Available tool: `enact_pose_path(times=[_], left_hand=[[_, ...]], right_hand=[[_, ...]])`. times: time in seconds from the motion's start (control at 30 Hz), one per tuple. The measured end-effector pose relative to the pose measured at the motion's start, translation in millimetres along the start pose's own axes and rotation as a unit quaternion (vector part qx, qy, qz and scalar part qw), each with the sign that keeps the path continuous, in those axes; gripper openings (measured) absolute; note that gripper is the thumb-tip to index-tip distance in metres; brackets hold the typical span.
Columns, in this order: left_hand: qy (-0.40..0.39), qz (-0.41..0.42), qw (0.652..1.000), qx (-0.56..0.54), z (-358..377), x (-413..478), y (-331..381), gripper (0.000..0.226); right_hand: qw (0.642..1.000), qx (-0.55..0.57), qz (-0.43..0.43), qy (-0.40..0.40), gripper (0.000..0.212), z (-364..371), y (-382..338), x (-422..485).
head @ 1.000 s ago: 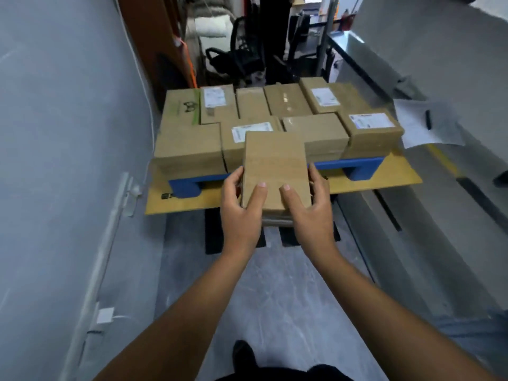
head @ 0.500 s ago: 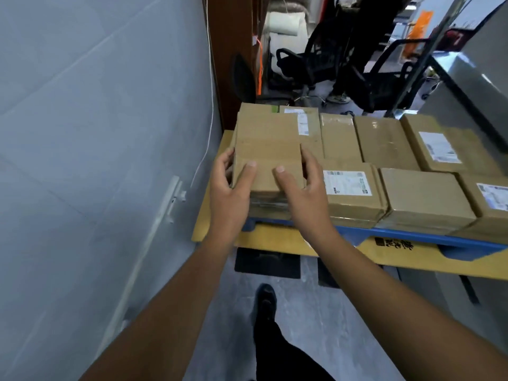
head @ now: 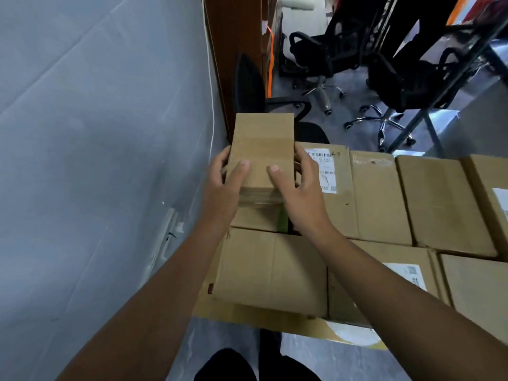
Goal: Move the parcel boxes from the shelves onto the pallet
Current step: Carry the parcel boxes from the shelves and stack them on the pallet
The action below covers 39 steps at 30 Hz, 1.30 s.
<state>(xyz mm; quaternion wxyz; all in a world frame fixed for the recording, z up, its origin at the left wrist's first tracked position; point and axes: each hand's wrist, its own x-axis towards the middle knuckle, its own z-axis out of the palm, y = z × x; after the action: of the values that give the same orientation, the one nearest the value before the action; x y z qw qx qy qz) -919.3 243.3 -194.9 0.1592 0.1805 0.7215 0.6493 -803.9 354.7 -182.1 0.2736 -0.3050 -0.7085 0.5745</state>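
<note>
I hold a plain brown parcel box (head: 262, 149) over the far left corner of the stack. My left hand (head: 224, 185) grips its left side and my right hand (head: 298, 188) grips its right side, thumbs on top. Below it lies a layer of several cardboard boxes (head: 379, 199) on the pallet, some with white labels. A large plain box (head: 269, 270) sits nearest me at the left. The yellow board (head: 308, 323) under the boxes shows along the near edge. The pallet itself is hidden.
A grey wall (head: 96, 160) runs close along the left. A brown wooden panel (head: 233, 50) stands behind the stack. Black office chairs (head: 324, 59) crowd the floor beyond. A metal shelf frame (head: 445, 86) slants at the right. My dark shoes (head: 247, 364) are at the bottom.
I have stepped up to the pallet and carried the box forward over the stack's far left corner. Both hands keep the same grip.
</note>
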Motion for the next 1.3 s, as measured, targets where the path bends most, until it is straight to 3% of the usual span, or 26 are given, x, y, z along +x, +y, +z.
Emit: enact_pose_path(times=[0.3, 0.7, 0.83, 1.07, 1.2, 1.3], left_hand=[[-0.033, -0.043, 0.998, -0.013, 14.2, 41.7, -26.1, 0.056], [-0.071, -0.049, 0.996, -0.008, 12.4, 58.1, -30.7, 0.073], [-0.082, -0.045, 0.996, 0.009, 2.7, 52.1, -23.9, 0.076], [0.009, 0.098, 0.995, -0.010, 9.4, 10.6, 7.2, 0.056], [-0.055, 0.242, 0.969, 0.011, 42.0, -35.2, 21.5, 0.048], [-0.147, 0.266, 0.953, 0.010, 71.8, -77.2, 25.0, 0.048]], right_hand=[[1.000, -0.014, 0.025, 0.011, 0.063, 11.5, 24.8, 36.1], [0.999, 0.002, 0.053, 0.012, 0.059, 21.4, 19.9, 41.9], [0.996, 0.005, 0.068, 0.058, 0.066, 21.6, 11.6, 31.3], [0.987, -0.012, 0.072, 0.142, 0.057, -7.7, 5.5, -30.7], [0.975, -0.030, 0.071, 0.210, 0.054, -49.6, 6.1, -83.3], [0.958, -0.051, 0.081, 0.269, 0.054, -89.1, 5.3, -129.1]])
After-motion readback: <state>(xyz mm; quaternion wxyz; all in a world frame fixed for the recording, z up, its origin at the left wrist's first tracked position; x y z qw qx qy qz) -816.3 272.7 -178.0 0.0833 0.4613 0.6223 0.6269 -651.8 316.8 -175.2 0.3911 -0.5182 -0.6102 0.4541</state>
